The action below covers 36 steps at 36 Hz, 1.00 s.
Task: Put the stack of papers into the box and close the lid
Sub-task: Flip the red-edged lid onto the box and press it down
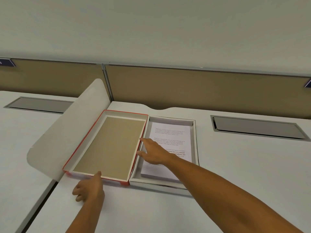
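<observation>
Already the stack of papers (170, 142) lies flat inside the box (196, 145), so what I have to handle is the lid (109, 145), lying open and inside-up just left of the box. It looks like light, stiff cardboard that should swing over in one piece. My right hand (154, 153) reaches over the papers, fingers spread, onto the lid's inner edge, gripping nothing that I can see; my left hand (90, 189), loosely curled, touches the near rim, where I judge the best hold to be.
</observation>
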Available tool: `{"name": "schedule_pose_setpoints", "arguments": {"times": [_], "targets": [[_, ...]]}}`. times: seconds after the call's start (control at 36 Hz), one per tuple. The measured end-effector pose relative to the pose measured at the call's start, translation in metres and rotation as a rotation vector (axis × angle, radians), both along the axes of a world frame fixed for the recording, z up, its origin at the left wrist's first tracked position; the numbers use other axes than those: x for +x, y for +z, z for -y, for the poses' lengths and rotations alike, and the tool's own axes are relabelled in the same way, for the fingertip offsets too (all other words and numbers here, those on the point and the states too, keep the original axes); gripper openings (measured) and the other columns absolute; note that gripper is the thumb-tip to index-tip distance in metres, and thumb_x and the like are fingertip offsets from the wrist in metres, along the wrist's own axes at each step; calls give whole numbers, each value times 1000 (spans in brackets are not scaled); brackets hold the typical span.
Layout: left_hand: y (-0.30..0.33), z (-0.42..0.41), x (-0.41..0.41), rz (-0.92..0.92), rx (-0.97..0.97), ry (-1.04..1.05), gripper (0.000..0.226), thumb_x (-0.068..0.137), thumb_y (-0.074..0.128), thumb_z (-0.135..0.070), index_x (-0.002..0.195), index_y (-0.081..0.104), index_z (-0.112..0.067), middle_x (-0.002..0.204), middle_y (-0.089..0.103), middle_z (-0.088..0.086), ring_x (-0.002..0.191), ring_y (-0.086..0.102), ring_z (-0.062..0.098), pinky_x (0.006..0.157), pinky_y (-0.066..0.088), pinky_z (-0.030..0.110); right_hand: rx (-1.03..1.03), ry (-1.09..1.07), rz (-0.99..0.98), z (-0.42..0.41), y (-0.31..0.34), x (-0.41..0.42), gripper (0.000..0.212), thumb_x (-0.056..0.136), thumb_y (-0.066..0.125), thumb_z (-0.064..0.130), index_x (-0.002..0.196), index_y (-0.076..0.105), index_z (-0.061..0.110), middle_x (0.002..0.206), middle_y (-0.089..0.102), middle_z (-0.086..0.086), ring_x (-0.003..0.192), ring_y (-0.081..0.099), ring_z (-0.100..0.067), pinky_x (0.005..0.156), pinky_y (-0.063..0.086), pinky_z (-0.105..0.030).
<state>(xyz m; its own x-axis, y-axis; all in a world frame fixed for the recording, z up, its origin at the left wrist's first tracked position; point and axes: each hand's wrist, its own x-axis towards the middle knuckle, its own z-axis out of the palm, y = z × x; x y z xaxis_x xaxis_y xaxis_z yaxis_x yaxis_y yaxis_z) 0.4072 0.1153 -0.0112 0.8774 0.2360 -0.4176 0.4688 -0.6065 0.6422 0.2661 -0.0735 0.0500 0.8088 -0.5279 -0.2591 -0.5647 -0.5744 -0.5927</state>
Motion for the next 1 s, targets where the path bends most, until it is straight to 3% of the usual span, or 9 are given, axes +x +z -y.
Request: {"name": "schedule_pose_setpoints", "arguments": {"times": [0.08,0.19,0.33,0.39,0.61,0.83,1.0], "targets": [[-3,1,2,-27,-21,-28,54,83,72,-30,118,50,4,125,43,28,112,45,45,96,43,52,4,3,8,-3,3,-2,67,102,46,42,157,18,19,165,21,-9,149,26,-33,119,27,-51],[-2,2,0,-41,-150,27,49,83,67,-17,126,47,-2,132,42,27,115,48,46,97,45,52,11,-1,16,-5,7,-5,66,102,46,42,158,18,18,165,20,-9,150,24,-32,120,26,-50],[-3,3,-10,36,-596,53,59,86,58,0,138,34,-13,132,53,15,113,56,33,92,45,37,27,-22,26,-3,6,-7,67,101,47,44,157,19,21,165,22,-9,149,26,-33,118,28,-51],[-2,2,-13,10,-683,50,62,88,59,1,140,29,-12,133,52,14,115,55,31,98,46,39,28,-33,27,-3,7,-7,68,101,48,45,157,19,21,165,22,-9,149,27,-33,117,29,-51],[-6,-4,-11,23,-837,-4,50,90,65,-5,135,46,-10,131,59,11,117,60,32,104,47,48,43,-61,74,-5,16,-5,68,100,47,48,157,18,24,166,19,-6,150,25,-32,116,28,-49],[11,-6,-17,171,-949,-114,68,85,68,4,136,34,-26,128,49,-1,113,59,26,95,52,46,71,-88,148,-13,31,3,67,99,50,47,155,22,24,164,25,-6,147,32,-33,113,34,-49],[22,-3,-36,314,-885,-321,75,82,72,5,130,28,-33,129,51,7,115,55,22,98,47,39,131,-104,220,-23,44,10,63,99,47,48,154,23,26,162,31,-6,143,39,-33,110,39,-49]]}}
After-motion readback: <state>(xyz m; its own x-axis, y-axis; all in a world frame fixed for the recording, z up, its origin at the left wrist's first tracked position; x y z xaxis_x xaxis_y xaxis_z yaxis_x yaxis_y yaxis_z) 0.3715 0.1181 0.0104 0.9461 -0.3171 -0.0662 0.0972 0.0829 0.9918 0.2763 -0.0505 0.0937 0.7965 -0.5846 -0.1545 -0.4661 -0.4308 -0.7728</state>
